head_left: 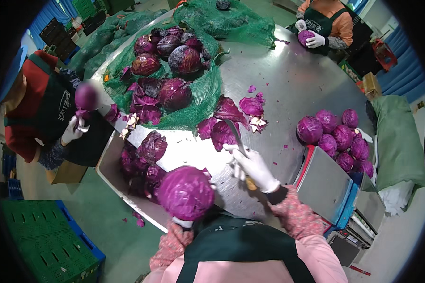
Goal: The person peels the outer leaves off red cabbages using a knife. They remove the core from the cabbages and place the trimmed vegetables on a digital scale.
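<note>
My gloved left hand [183,221] grips a round purple cabbage [185,191] from below and behind, most fingers hidden by it. My gloved right hand [255,167] is closed on a curved knife [236,132], whose blade points up and away over cut purple leaves [224,134]; its wooden handle shows under my fingers. Left of the held cabbage, loose outer leaves [148,151] fill a metal trough [120,188] at the table edge.
The metal table [283,75] bears green mesh sacks [203,96] of cabbages and, right, cleaned cabbages [342,137] beside a scale [318,188]. Gloved co-workers stand left [38,113] and back right [335,23], each with a cabbage. Green crates [42,236] lie lower left.
</note>
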Available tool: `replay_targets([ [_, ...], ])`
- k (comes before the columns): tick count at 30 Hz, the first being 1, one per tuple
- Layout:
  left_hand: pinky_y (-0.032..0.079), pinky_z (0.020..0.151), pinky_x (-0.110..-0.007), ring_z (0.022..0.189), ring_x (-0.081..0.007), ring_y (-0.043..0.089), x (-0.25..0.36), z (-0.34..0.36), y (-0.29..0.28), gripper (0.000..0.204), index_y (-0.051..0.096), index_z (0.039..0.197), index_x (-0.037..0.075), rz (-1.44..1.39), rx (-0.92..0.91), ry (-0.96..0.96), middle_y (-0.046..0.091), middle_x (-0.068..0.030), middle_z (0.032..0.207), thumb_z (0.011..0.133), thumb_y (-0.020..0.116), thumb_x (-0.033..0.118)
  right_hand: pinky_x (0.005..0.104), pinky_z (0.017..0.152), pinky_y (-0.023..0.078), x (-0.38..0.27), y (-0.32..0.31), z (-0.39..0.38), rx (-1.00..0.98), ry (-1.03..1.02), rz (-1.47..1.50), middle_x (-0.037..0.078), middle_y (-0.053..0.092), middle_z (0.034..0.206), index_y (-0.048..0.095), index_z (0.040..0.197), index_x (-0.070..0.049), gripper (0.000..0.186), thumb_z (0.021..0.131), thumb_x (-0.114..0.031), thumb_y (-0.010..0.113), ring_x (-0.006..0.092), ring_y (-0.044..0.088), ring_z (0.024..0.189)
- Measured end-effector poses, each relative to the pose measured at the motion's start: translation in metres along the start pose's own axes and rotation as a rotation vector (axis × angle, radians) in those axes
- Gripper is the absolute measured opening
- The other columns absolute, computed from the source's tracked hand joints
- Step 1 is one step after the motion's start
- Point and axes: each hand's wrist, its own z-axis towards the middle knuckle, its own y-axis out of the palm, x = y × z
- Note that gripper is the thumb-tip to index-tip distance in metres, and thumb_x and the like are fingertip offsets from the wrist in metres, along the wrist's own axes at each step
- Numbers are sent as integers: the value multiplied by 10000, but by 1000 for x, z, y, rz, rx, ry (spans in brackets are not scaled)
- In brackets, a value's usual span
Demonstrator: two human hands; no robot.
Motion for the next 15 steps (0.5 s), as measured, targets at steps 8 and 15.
replay_targets([
  [8, 343, 1159, -518, 1375, -341, 419, -90, 92, 75, 665, 343, 1497, 61, 170, -63, -340, 419, -203, 1486, 1016, 414, 515, 189, 491, 445, -5, -38, -66, 162, 63, -41, -14, 661, 965, 546, 1408, -102, 418, 1035, -289, 553, 40, 580, 622],
  [15, 369, 1135, -512, 1340, -334, 455, -157, 180, 86, 845, 406, 1460, 67, 540, -31, -210, 475, -168, 1446, 908, 485, 701, 225, 444, 441, 3, -128, -67, 462, 159, -95, -5, 614, 705, 600, 1334, -97, 522, 1011, -500, 527, 67, 563, 501],
])
